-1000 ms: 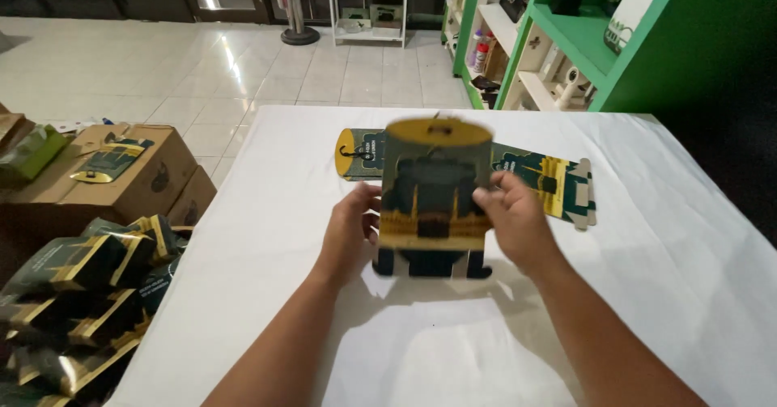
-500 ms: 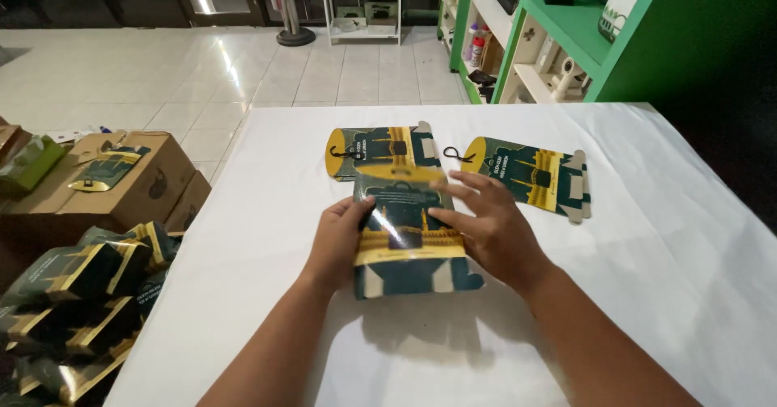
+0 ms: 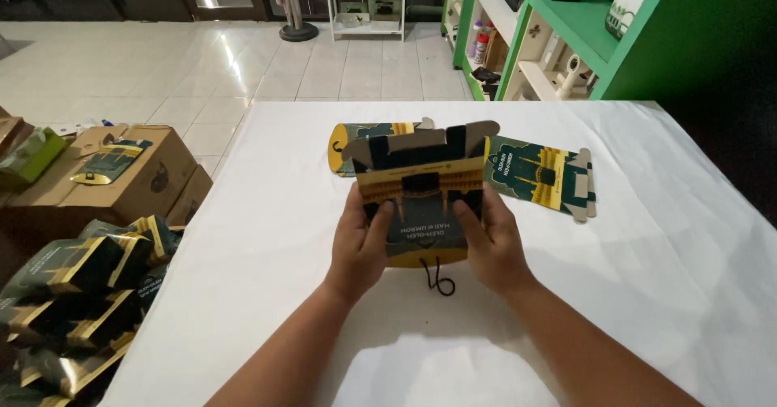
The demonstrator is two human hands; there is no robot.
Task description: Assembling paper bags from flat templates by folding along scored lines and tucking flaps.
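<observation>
Both thumbs pressed flat on front panel of dark green-and-gold gift box [image 3: 421, 201]; left hand [image 3: 360, 241] and right hand [image 3: 490, 241] wrap its sides, fingers closed round it, backs hidden. Box held up just above white table [image 3: 664, 237], open flaps at top, black cord handle [image 3: 437, 279] dangling below. Risk: squeezing too hard could crease panel or collapse box. Flat box blank [image 3: 542, 176] lies just behind.

Shop: green display shelves [image 3: 566, 27], stock cartons [image 3: 121, 176].
</observation>
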